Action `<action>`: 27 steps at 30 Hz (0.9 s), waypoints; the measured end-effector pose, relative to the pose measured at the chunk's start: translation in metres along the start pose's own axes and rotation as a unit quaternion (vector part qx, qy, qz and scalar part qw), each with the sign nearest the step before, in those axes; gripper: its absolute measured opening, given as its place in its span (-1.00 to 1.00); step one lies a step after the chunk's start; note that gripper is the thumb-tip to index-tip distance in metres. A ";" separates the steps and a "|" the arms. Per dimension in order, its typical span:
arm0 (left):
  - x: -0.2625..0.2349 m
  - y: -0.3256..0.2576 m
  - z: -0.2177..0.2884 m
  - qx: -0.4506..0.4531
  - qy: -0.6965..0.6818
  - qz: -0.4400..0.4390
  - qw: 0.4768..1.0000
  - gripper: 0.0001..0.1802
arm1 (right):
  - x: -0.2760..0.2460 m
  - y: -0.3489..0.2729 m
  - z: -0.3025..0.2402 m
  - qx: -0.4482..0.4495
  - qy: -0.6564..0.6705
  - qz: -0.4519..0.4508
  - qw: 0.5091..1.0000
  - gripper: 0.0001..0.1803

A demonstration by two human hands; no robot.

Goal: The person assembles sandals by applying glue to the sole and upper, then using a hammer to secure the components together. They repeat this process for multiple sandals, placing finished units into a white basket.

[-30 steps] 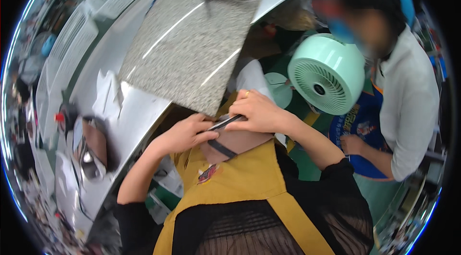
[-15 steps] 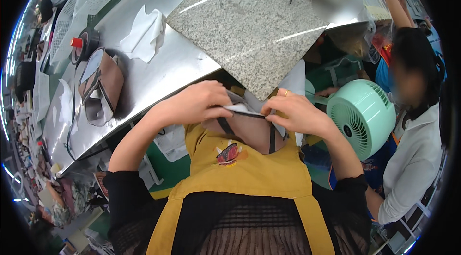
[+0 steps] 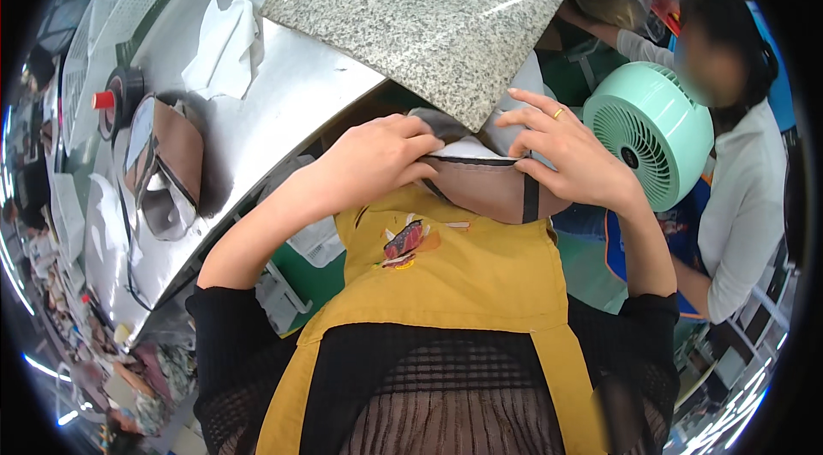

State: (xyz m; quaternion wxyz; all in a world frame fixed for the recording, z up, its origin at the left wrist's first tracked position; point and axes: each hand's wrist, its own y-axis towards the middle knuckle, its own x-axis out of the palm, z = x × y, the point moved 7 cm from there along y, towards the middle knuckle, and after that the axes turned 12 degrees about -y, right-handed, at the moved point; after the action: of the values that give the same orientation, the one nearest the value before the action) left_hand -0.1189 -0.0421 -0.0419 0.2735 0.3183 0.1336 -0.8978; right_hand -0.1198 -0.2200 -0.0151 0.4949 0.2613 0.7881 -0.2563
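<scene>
From above the worker's head, I see a brownish-pink pouch (image 3: 484,191) against the yellow apron (image 3: 463,283), near the corner of the speckled slab (image 3: 420,18). The left hand (image 3: 386,155) pinches its dark-edged rim; the right hand (image 3: 570,155), fingers fanned, touches farther along, though I can't tell whether it grips. A similar pouch (image 3: 184,150) sits on the bench (image 3: 283,86).

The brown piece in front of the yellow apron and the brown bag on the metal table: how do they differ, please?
The brown piece is held at its edge before the yellow apron; the brown bag rests on the metal table.
The brown piece shows a long black-trimmed edge with white material behind it; the brown bag shows a greyish opening.
Both are brown with dark trim.
</scene>
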 end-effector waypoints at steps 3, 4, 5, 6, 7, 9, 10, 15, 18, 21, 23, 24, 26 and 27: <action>-0.017 0.013 0.023 0.020 -0.016 0.080 0.996 -0.54 | -0.009 0.003 -0.014 -0.003 -0.011 0.030 0.999 -0.93; -0.015 0.016 0.028 0.063 -0.017 0.101 0.993 -0.54 | -0.013 0.007 -0.019 -0.005 -0.012 0.039 0.999 -0.93; -0.008 0.020 0.027 0.081 -0.037 0.064 0.994 -0.58 | -0.012 0.011 -0.022 -0.004 0.001 0.034 0.999 -0.93; -0.005 0.023 0.023 0.056 -0.037 0.032 0.997 -0.62 | -0.010 0.015 -0.024 -0.004 0.015 0.028 0.999 -0.93; -0.002 0.025 0.017 0.030 -0.036 0.000 0.999 -0.66 | -0.009 0.018 -0.026 -0.005 0.028 0.021 0.999 -0.93; -0.006 0.024 0.016 0.048 -0.067 0.037 0.996 -0.71 | -0.001 0.017 -0.020 0.018 0.058 -0.006 0.998 -0.90; -0.009 0.023 0.015 0.055 -0.082 0.057 0.993 -0.74 | 0.002 0.018 -0.015 0.028 0.073 -0.020 0.997 -0.88; -0.008 0.019 0.006 0.028 -0.134 0.146 0.980 -0.81 | -0.003 0.017 0.016 0.055 0.083 -0.098 0.990 -0.78; -0.001 0.022 0.006 0.001 -0.151 0.165 0.975 -0.81 | -0.004 0.018 0.022 0.015 0.057 -0.099 0.993 -0.80; -0.004 0.026 0.000 -0.032 -0.163 0.173 0.971 -0.80 | -0.011 0.026 0.029 0.013 0.071 -0.098 0.993 -0.81; -0.005 0.026 -0.003 -0.036 -0.153 0.164 0.974 -0.78 | -0.012 0.028 0.032 0.018 0.077 -0.066 0.995 -0.81; -0.006 0.027 -0.006 -0.045 -0.172 0.152 0.972 -0.78 | -0.013 0.029 0.033 0.012 0.083 -0.048 0.995 -0.81; -0.007 0.030 -0.012 -0.063 -0.211 0.126 0.967 -0.76 | -0.013 0.032 0.034 -0.004 0.085 -0.004 0.996 -0.84; -0.008 0.030 -0.015 -0.088 -0.221 0.118 0.964 -0.76 | -0.013 0.033 0.035 0.006 0.063 -0.006 0.998 -0.84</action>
State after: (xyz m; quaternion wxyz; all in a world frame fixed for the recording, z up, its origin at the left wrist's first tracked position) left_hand -0.0889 -0.0574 -0.0504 0.4269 0.0997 0.1097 -0.8921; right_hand -0.0704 -0.2210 -0.0216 0.4414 0.2753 0.8175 -0.2472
